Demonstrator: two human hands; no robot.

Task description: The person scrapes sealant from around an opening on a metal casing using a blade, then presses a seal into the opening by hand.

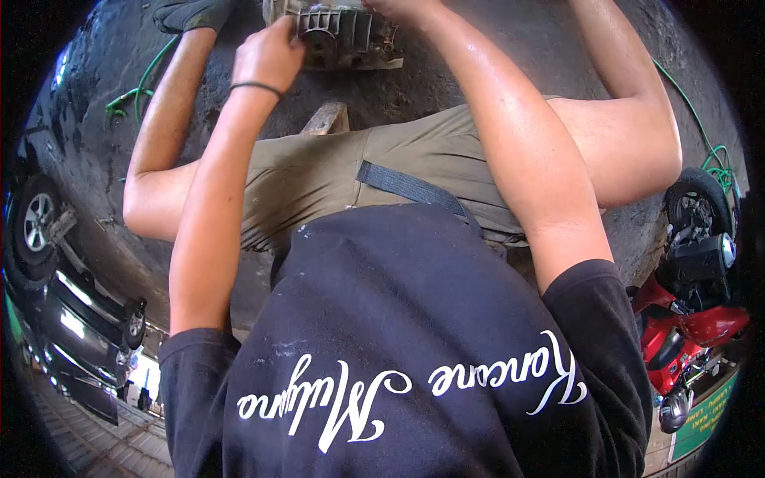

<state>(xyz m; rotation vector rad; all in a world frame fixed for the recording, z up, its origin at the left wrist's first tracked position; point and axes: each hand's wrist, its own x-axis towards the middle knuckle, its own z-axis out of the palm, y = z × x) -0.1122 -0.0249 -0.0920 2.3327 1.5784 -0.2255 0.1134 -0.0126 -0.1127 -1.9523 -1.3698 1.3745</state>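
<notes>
A ribbed metal part point(343, 33), which looks like an engine or gearbox casing, lies on the dark floor at the top of the view, between the person's feet. My left hand point(271, 54) is at the casing's left side, its fingers closed against the edge; their tips are partly hidden. My right hand point(406, 9) is at the casing's upper right, cut by the top edge of the frame, so its fingers do not show clearly. A small wooden stool or block point(327, 119) shows just in front of the shorts.
Green hoses point(143, 89) lie on the floor at the left and the right. A black car point(72, 327) stands at the far left. A red motorcycle point(669, 334) is at the right, near a green sign point(701, 422). The person's bent legs flank the casing.
</notes>
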